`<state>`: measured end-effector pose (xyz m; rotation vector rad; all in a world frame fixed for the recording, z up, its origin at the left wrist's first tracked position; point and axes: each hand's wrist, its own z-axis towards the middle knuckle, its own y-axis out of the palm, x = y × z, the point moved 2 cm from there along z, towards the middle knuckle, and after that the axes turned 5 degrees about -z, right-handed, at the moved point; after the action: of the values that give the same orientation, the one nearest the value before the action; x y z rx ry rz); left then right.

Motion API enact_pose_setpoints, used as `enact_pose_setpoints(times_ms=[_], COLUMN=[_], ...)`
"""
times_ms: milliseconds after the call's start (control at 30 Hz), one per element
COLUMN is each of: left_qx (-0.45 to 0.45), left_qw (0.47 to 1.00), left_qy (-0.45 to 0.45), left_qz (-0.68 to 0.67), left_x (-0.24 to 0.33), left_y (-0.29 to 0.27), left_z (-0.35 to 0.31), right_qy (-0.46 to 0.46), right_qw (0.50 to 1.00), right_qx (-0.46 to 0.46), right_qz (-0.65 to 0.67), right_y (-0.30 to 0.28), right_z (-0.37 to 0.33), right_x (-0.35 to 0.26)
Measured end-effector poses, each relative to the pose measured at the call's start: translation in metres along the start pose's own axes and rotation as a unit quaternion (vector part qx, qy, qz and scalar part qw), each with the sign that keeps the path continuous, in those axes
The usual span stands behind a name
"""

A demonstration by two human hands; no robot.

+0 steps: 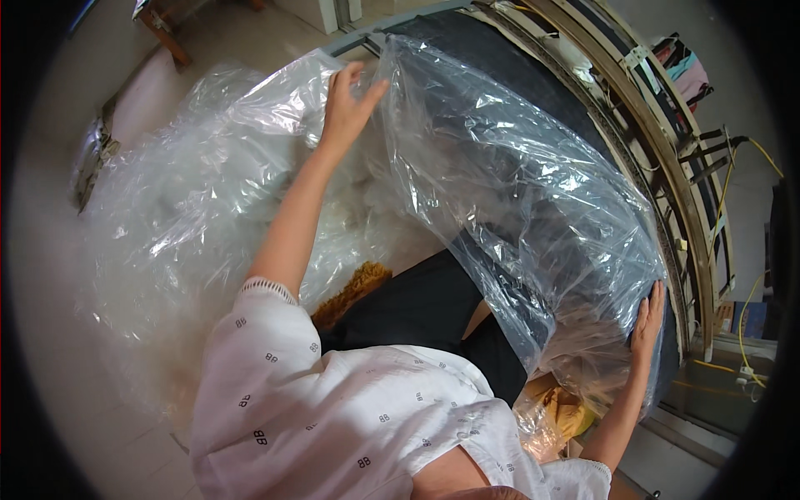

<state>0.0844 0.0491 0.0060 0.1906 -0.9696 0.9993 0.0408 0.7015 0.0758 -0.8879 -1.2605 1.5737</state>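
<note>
Your left hand (343,112) is raised at the far end of the clear plastic film (533,187), fingers and thumb spread (whether a fingertip touches the film, you cannot tell from here). Your right hand (646,321) lies flat along the film's right-hand side, fingers straight and close together, clasping nothing. Between them the film lies creased over the dark counter (496,54), with its near part hanging toward your lap; more loose plastic (183,200) billows at your left. To smooth it well, you would best press lightly with the right palm as an anchor, sweep the left outward with flat fingers, and mind the long frame (667,150) beyond, where thin film could snag.
</note>
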Motion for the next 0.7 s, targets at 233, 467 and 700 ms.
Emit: enact_pose_setpoints(times_ms=[233,467,700], left_qx=[-0.114,-0.117,-0.103], left_qw=[0.949,0.938,0.919], left_qy=[-0.143,-0.125,-0.171], left_qz=[-0.256,-0.302,-0.34], left_x=[-0.039,-0.026,0.023], left_y=[0.036,0.038,0.046], left_z=[0.071,0.081,0.103], right_qy=[0.126,0.023,0.123], right_qw=[0.988,0.987,0.887], right_qx=[0.072,0.116,0.179], right_qz=[0.051,-0.112,0.407], right_y=[-0.012,0.016,-0.003], right_z=[0.045,0.088,0.072], right_x=[-0.008,0.011,0.039])
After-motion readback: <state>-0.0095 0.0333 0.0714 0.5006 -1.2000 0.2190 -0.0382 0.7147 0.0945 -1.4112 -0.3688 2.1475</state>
